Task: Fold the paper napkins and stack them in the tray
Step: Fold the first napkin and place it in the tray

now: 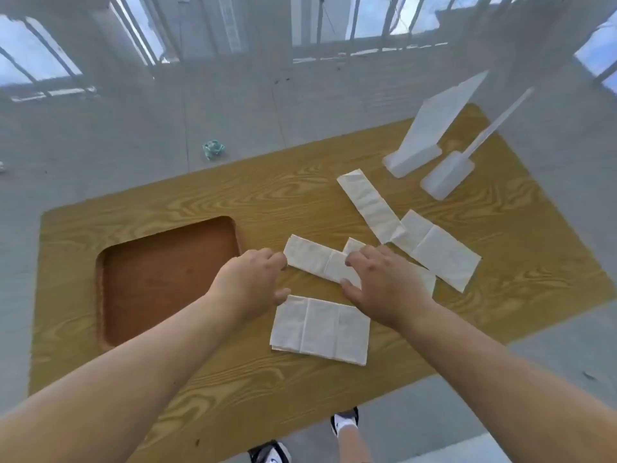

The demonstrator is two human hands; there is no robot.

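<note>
Napkin nearest the body: flat rectangle with two crease lines, lying just below both hands, untouched, long axis running left-right.

Left hand: fingers loosely curled, tips at the left end of the working napkin strip. Contact looks like touch or light pinch at the edge; can't tell a firm grip. Thumb hangs free above the near napkin's top-left corner.

Right hand: palm down, fingers spread, pressing on the strip's right end. It also covers part of a second napkin underneath, so the overlap there is hidden.

Key relation: the strip spans between the two hands, long axis left-right with a slight tilt, left end a bit farther away. One hand sits on each end, so the likely move is an end-to-end fold, left end brought over toward the right hand, or the reverse. A visible crease sits near mid-strip.

Tray: brown, nothing in it, directly left of the left hand, its right rim just beside the wrist. Left hand is clearly nearer for the drop-off.

Farther out, right of the right hand: folded napkin and long strip, overlapping at one corner. Beyond them, two white plastic pieces, not involved.

Table: wood grain, everything rests on it.
</note>
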